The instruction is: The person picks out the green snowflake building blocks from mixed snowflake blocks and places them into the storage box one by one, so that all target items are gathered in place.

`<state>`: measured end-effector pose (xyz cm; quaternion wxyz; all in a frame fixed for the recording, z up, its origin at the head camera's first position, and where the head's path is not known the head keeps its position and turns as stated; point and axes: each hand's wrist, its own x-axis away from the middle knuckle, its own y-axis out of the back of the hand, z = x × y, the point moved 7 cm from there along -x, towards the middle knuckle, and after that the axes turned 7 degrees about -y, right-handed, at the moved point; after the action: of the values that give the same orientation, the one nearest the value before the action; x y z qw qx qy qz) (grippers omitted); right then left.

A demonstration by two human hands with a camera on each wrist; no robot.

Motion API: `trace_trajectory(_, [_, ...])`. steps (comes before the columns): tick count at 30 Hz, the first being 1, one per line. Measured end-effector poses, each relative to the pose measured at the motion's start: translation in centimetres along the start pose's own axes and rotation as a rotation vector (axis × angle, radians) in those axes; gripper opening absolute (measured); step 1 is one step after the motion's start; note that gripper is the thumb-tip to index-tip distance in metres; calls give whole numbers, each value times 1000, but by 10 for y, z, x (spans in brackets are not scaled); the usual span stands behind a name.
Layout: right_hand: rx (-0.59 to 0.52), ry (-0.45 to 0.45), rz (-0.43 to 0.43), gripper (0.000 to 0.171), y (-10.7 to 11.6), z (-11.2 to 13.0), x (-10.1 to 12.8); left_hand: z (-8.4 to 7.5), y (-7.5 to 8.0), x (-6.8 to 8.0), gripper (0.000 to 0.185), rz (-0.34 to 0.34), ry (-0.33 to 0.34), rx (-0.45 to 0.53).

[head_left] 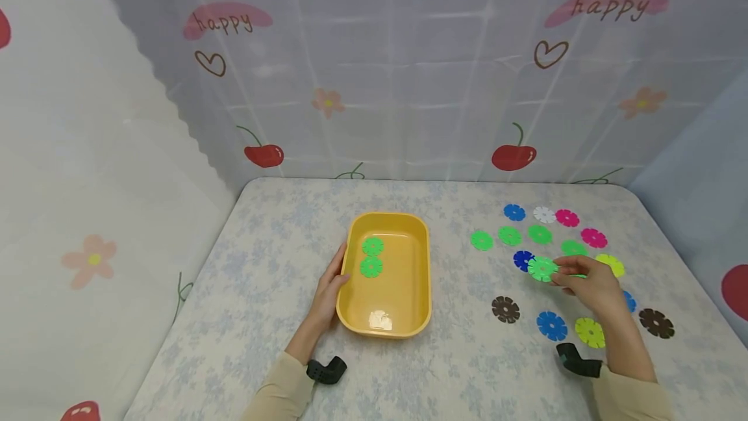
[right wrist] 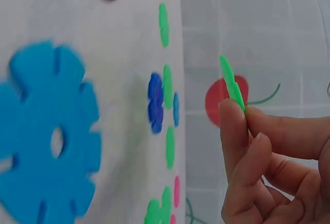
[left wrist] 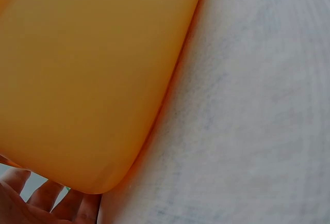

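My right hand (head_left: 590, 281) pinches a green notched plastic disc (head_left: 542, 269) between thumb and fingertips, held above the table. In the right wrist view the same green disc (right wrist: 232, 82) shows edge-on, standing up from the fingertips. My left hand (head_left: 326, 294) grips the left side of a yellow tray (head_left: 429, 278), its thumb over the rim and its fingers along the outer wall. Inside the tray lie two green discs (head_left: 372, 247), one just in front of the other. The left wrist view shows the tray's outside wall (left wrist: 98, 79) and fingers (left wrist: 46, 195) against it.
Several notched discs lie spread on the right of the table: green ones (head_left: 510, 236), a dark blue one (head_left: 523, 260), pink (head_left: 594, 238), white (head_left: 544, 214), yellow (head_left: 590, 332), blue (head_left: 552, 325) and brown (head_left: 505, 310). A patterned curtain (head_left: 409, 83) hangs behind the table.
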<state>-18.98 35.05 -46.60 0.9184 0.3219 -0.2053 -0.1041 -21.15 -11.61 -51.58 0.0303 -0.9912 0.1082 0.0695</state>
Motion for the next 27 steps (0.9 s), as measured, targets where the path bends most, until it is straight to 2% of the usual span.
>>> trace_trajectory(4, [-51, 94, 68, 40, -12, 22, 5, 0, -1, 0, 60, 3, 4, 2])
trace_trajectory(8, [-115, 206, 178, 40, -29, 48, 11, -1, 0, 0, 60, 2, 2, 3])
trace_trajectory(14, [-192, 299, 315, 36, -60, 87, 20, 0, 0, -1, 60, 2, -6, 4])
trace_trajectory(19, [-185, 337, 375, 28, -92, 122, 27, 0, -1, -1, 60, 6, -3, 10])
trace_trajectory(27, [-191, 335, 443, 25, -144, 161, 40, -2, -2, 1, 60, 18, -14, 20])
